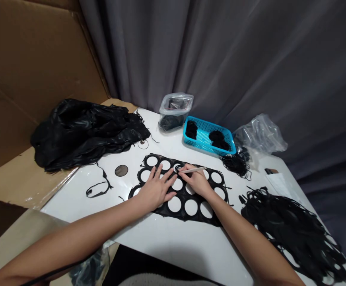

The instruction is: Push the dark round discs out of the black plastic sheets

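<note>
A black rubber-like sheet [182, 193] with rows of round holes lies flat on the white table, the tabletop showing through the holes. My left hand [155, 188] presses on its left half, fingers spread. In my right hand [195, 180] is a thin white pen-like tool [195, 169], pinched between the fingers and slanted up to the right. Its tip is at a hole in the back row, just past my left fingertips. A thin black ring [177, 167] shows in that hole. Whether the tip touches the ring I cannot tell.
A blue basket [203, 137] with black ring bundles stands behind, beside a plastic tub [175, 107]. Crumpled black sheets [89, 133] lie left, near a round dark disc [121, 171]. Cut-out black sheets [292, 230] pile up at right. Black rings [235, 165] lie near a clear bag [262, 133].
</note>
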Motion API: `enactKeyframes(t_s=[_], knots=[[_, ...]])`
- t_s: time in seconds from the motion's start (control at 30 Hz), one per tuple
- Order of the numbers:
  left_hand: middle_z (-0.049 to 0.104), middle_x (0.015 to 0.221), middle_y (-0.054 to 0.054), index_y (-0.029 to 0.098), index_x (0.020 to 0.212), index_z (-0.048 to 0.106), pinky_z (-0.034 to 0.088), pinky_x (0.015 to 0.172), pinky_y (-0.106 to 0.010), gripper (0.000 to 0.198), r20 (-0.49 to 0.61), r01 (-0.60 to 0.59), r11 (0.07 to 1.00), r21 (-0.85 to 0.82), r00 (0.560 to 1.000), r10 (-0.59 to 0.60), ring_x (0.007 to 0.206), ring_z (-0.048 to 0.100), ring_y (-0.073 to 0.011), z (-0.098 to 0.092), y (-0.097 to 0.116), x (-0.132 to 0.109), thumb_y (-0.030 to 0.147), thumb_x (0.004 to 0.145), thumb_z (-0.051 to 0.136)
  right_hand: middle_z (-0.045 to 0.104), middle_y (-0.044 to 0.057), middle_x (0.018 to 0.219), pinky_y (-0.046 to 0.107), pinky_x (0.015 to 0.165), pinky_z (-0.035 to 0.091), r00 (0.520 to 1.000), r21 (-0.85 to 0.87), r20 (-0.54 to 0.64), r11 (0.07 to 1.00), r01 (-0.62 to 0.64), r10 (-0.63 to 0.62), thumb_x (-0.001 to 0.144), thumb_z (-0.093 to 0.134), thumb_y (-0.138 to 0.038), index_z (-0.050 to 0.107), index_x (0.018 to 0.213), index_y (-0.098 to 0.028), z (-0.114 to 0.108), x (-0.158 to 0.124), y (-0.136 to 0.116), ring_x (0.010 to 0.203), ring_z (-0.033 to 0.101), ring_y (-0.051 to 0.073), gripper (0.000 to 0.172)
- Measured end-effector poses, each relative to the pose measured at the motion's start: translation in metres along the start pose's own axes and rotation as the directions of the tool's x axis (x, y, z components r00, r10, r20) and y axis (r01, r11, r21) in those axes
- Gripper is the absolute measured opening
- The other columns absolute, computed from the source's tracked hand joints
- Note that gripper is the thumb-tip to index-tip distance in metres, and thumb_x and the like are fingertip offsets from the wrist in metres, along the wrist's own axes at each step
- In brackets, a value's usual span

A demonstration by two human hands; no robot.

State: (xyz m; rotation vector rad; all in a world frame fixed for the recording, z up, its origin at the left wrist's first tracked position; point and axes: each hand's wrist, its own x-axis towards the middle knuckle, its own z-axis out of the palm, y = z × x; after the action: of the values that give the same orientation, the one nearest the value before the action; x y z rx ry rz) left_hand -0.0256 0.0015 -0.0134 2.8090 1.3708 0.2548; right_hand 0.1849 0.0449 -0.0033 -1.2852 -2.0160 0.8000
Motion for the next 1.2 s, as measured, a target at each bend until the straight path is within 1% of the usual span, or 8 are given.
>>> enactKeyframes(t_s=[0.13,0.3,0.4,0.5,0.57,0.73,0.87,1.2], knots=[[0.040,0.155,-0.008,0.024,0.147,0.047,0.026,0.113,-0.060,0.061,0.004,0.000,1.000,-0.010,1.000,0.000,0.144,0.027,-0.0444,0.001,0.000,0.000,0.054,0.095,0.055,0.072,0.005,0.094,0.037,0.082,0.044,0.990,-0.194,0.027,0.971,0.140,-0.137,0.094,0.056,-0.023,0.061,0.083,-0.023,0.004,-0.005,0.000,0.088,0.064,0.022,0.012],[0.036,0.157,-0.016,0.023,0.146,0.048,0.025,0.114,-0.059,0.063,-0.001,0.016,1.000,-0.007,1.000,-0.016,0.144,0.028,-0.0449,0.003,-0.001,0.001,0.056,0.093,0.057,0.071,0.012,0.098,0.040,0.086,0.038,0.938,-0.475,0.158,0.809,0.346,-0.308,0.091,0.051,-0.013,0.063,0.099,-0.018,-0.001,0.005,0.011,0.094,0.061,0.027,0.015],[0.036,0.156,-0.017,0.025,0.144,0.050,0.026,0.113,-0.059,0.061,-0.017,0.032,0.999,-0.009,0.999,-0.032,0.143,0.030,-0.0440,0.003,0.001,0.000,0.057,0.093,0.056,0.068,0.010,0.078,0.037,0.075,0.038,0.980,-0.588,-0.137,0.808,0.037,-0.145,0.091,0.045,-0.016,0.062,0.086,-0.018,-0.026,0.028,0.027,0.076,0.060,0.026,0.017],[0.037,0.156,-0.017,0.026,0.144,0.051,0.027,0.112,-0.059,0.060,-0.016,0.038,0.999,-0.009,0.999,-0.038,0.144,0.031,-0.0434,0.002,0.001,0.000,0.058,0.093,0.056,0.065,0.008,0.071,0.034,0.067,0.036,0.897,-0.500,-0.442,0.822,-0.274,0.030,0.089,0.046,-0.023,0.060,0.082,-0.019,-0.053,0.048,0.039,0.066,0.057,0.024,0.016],[0.037,0.156,-0.017,0.026,0.144,0.050,0.028,0.112,-0.059,0.062,-0.018,0.028,1.000,-0.014,0.999,-0.028,0.144,0.030,-0.0433,0.002,0.000,0.000,0.059,0.092,0.057,0.064,0.007,0.069,0.032,0.065,0.037,0.872,-0.393,-0.477,0.862,-0.320,0.106,0.086,0.050,-0.028,0.057,0.075,-0.020,-0.058,0.054,0.039,0.065,0.056,0.023,0.015],[0.036,0.155,-0.021,0.013,0.145,0.046,0.028,0.116,-0.050,0.066,-0.072,0.049,0.999,-0.020,0.996,-0.051,0.144,0.033,-0.0361,-0.001,-0.013,-0.010,0.054,0.095,0.056,0.058,-0.001,0.059,0.028,0.057,0.039,0.962,0.004,-0.204,0.983,-0.185,0.182,0.081,0.059,-0.040,0.049,0.065,-0.023,-0.019,0.045,0.012,0.059,0.054,0.019,0.025],[0.038,0.154,-0.022,0.010,0.144,0.047,0.027,0.116,-0.052,0.061,-0.044,0.092,0.996,0.018,0.995,-0.091,0.144,0.035,-0.0352,-0.004,-0.020,-0.021,0.050,0.098,0.052,0.070,0.001,0.078,0.028,0.067,0.045,0.996,0.118,0.010,0.989,-0.093,0.092,0.085,0.059,-0.037,0.056,0.072,-0.023,0.018,0.033,-0.011,0.072,0.063,0.019,0.019],[0.042,0.153,-0.015,0.017,0.144,0.050,0.029,0.113,-0.058,0.059,0.002,0.156,0.986,0.057,0.988,-0.156,0.143,0.034,-0.0393,-0.009,-0.015,-0.024,0.052,0.096,0.053,0.071,0.002,0.092,0.034,0.083,0.047,0.994,0.049,0.073,0.995,0.081,-0.084,0.090,0.060,-0.026,0.061,0.081,-0.023,0.035,0.029,-0.018,0.092,0.065,0.021,0.010]])
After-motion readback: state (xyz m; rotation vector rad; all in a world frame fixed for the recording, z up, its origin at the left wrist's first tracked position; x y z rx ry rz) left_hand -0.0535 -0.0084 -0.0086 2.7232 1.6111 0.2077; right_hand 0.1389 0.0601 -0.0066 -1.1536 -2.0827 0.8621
